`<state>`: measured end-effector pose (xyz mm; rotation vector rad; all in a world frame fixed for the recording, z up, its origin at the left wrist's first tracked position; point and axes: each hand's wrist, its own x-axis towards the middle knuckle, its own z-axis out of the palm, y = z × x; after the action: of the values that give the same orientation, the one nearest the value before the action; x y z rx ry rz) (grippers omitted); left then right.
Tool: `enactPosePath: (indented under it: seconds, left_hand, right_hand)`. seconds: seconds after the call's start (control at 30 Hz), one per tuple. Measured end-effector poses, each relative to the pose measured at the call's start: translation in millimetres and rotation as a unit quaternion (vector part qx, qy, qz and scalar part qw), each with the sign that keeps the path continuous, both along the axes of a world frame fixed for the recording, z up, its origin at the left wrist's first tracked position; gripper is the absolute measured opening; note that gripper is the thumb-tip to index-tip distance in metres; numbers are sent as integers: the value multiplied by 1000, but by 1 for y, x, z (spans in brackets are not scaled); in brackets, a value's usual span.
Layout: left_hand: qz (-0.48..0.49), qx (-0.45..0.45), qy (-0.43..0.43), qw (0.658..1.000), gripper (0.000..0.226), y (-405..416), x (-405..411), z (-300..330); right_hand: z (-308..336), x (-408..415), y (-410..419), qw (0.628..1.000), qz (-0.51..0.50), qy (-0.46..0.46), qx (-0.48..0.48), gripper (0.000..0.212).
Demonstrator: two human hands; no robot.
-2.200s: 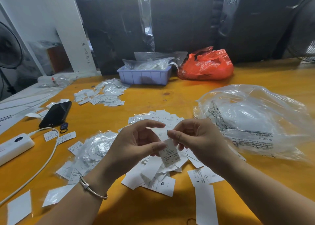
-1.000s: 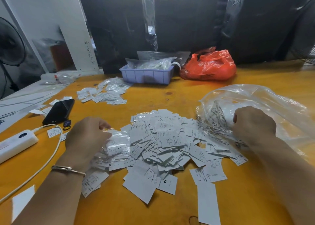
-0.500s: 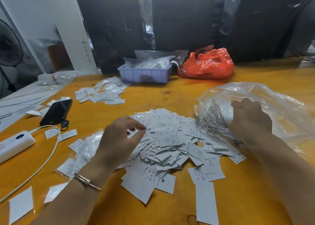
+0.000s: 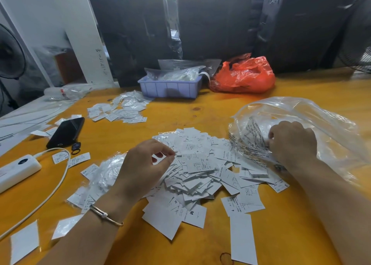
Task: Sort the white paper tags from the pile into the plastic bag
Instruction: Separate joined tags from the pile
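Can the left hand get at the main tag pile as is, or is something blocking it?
Probably yes. The left hand hovers right over the left edge of the tag pile, fingertips loosely curled and pinched just above the tags, nothing between them. The right hand is off at the plastic bag, out of the way.

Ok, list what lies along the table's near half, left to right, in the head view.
Power strip → left hand → tag pile → right hand at the plastic bag.
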<state>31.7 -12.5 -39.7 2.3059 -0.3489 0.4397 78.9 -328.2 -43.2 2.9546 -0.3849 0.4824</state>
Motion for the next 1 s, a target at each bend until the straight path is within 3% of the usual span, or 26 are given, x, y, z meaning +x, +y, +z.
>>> enactPosePath:
  seconds: [0.2, 0.27, 0.33, 0.43, 0.57, 0.83, 1.0]
  left_hand:
    - [-6, -1, 5, 1000, 12, 0, 0, 0]
    - [-8, -1, 5, 1000, 12, -1, 0, -1]
    - [-9, 0, 5, 1000, 13, -1, 0, -2]
    - [-11, 2, 5, 1000, 17, -1, 0, -2]
    - [-10, 6, 5, 1000, 19, -1, 0, -2]
    - [-10, 2, 11, 1000, 15, -2, 0, -2]
    - [-10, 5, 7, 1000, 17, -1, 0, -2]
  right_hand:
    - [2, 1, 2, 997, 0, -57, 47, 19]
    - [1, 1, 2, 999, -12, -14, 46, 30]
    - [0, 0, 3, 1000, -12, 16, 17, 23]
    - [2, 0, 3, 999, -6, -28, 21, 15]
    - [5, -4, 4, 989, 29, -104, 102, 13]
    - [7, -9, 10, 934, 102, -240, 246, 15]
    - [16, -13, 15, 837, 165, -355, 381, 12]
